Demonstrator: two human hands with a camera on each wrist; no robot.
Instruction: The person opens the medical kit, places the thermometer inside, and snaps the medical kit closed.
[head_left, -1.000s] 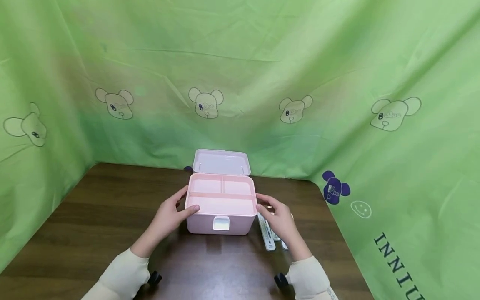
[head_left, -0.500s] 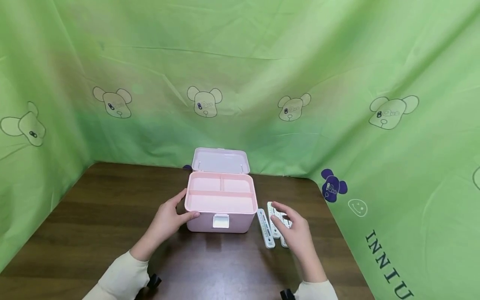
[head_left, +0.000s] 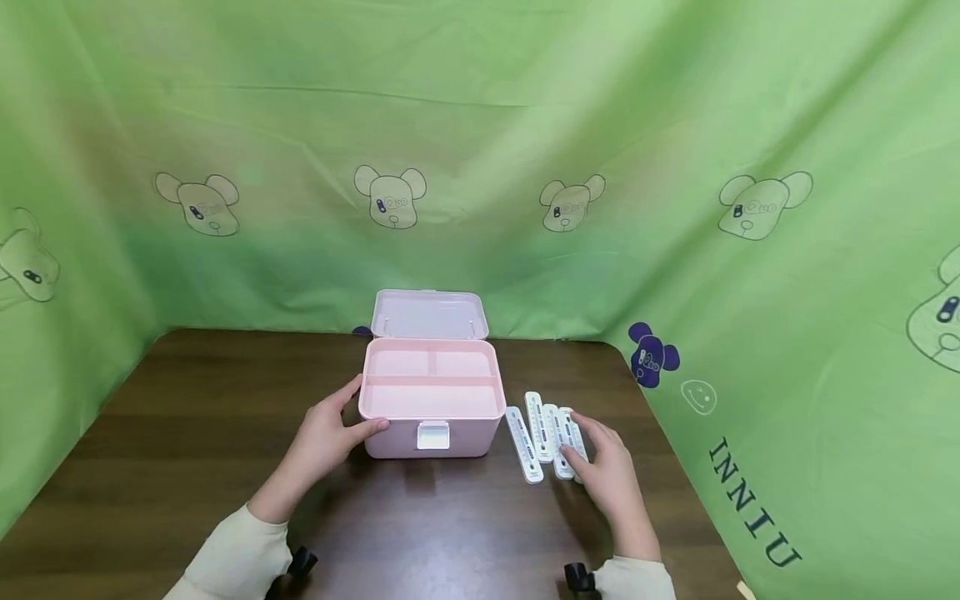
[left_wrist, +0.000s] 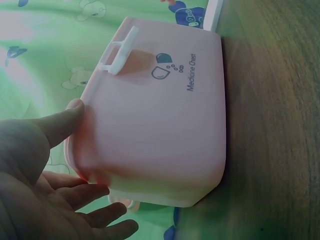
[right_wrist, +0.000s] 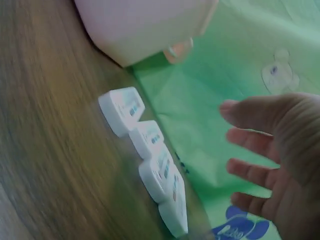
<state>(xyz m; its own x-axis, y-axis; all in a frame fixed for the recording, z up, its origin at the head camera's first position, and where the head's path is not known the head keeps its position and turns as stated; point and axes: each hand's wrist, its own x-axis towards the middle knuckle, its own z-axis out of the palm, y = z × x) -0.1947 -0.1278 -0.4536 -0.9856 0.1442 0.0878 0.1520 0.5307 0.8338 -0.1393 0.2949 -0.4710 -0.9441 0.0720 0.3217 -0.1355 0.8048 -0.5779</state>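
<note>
A pink medicine box [head_left: 432, 400], lettered "Medicine Chest" on its front, stands upright on the table with its lid [head_left: 430, 315] raised behind it. My left hand [head_left: 321, 440] holds its front left corner, thumb on the front rim and fingers at the left side; in the left wrist view the other fingers spread loosely. Several flat white thermometers [head_left: 525, 446] with printed scales lie right of the box, one a little apart. My right hand [head_left: 606, 475] is over the rightmost thermometers, thumb and fingers apart; in the right wrist view a gap shows between hand [right_wrist: 280, 155] and thermometers.
Inside the box a pink tray [head_left: 432, 398] is divided into three compartments, two at the back. A white latch [head_left: 432, 436] hangs on the front. A green printed curtain [head_left: 465, 167] surrounds the brown wooden table [head_left: 247, 375].
My right hand has let go of the box's right side and moved right, over the thermometers. The left hand stays at the box's corner. The head view has shifted slightly.
</note>
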